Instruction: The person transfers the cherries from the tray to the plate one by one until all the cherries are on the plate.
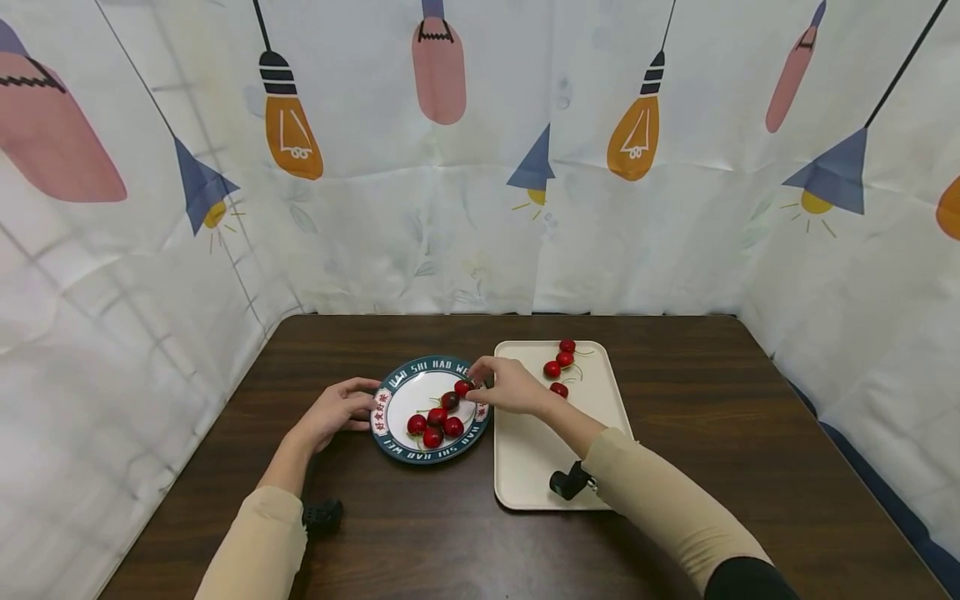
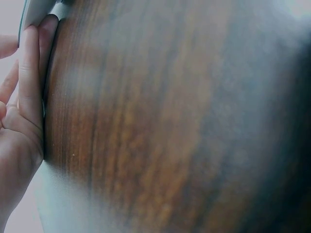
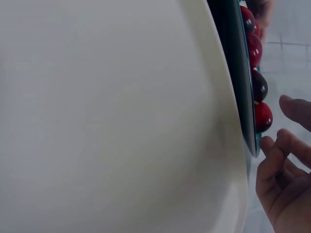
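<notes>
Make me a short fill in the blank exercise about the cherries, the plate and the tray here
The left hand touches the rim of the ____.
On the cream tray lie ____ cherries.
The right hand reaches over the plate from the ____ side.
The table is dark ____.

Missing words: plate; four; tray; wood

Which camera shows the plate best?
The head view: the whole plate shows, with its cherries and lettered rim. The right wrist view shows only its edge side-on, beside the tray. The left wrist view shows a blurry corner by the fingers.
</notes>
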`<control>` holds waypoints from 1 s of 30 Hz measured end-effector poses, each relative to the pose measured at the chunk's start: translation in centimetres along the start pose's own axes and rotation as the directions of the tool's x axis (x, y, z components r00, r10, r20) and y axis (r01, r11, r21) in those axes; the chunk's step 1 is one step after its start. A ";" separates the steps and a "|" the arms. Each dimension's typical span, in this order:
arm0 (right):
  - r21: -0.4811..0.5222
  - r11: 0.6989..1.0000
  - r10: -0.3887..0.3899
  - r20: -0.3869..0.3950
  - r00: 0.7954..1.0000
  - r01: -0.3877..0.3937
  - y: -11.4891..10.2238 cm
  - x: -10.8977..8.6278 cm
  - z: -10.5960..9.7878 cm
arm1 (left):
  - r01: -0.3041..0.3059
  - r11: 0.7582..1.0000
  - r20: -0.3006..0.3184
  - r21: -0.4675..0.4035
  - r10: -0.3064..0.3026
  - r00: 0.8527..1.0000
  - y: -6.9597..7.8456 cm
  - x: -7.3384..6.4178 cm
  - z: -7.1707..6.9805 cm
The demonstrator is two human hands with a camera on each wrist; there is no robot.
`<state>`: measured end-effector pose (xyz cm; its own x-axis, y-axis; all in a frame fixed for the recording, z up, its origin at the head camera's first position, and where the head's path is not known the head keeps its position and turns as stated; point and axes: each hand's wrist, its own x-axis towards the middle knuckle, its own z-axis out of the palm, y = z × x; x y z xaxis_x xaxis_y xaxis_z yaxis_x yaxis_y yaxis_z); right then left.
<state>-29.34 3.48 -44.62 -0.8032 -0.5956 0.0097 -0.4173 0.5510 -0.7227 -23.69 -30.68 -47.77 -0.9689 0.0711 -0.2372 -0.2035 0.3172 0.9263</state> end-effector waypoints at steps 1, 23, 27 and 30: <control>-0.001 1.000 0.001 -0.003 1.000 -0.001 0.1 -0.1 -0.1 | 0.000 1.000 -0.001 0.000 0.000 1.000 0.0 0.0 0.0; 0.016 0.999 0.038 -0.124 0.992 -0.036 3.6 -3.1 -4.5 | -0.005 1.000 -0.001 -0.004 0.005 1.000 -0.2 0.1 0.0; 0.034 0.998 0.066 -0.146 0.987 -0.061 4.4 -3.6 -5.4 | -0.006 1.000 -0.002 -0.004 0.006 1.000 -0.2 0.1 0.0; 0.036 0.995 0.093 -0.158 0.983 -0.089 5.0 -4.1 -6.0 | -0.010 1.000 0.004 -0.001 0.010 1.000 -0.2 0.1 0.1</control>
<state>-30.67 12.17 -44.13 -0.8957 -0.4417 0.0513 -0.3288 0.5800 -0.7453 -23.73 -30.62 -47.97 -0.9703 0.0776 -0.2292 -0.1942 0.3155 0.9288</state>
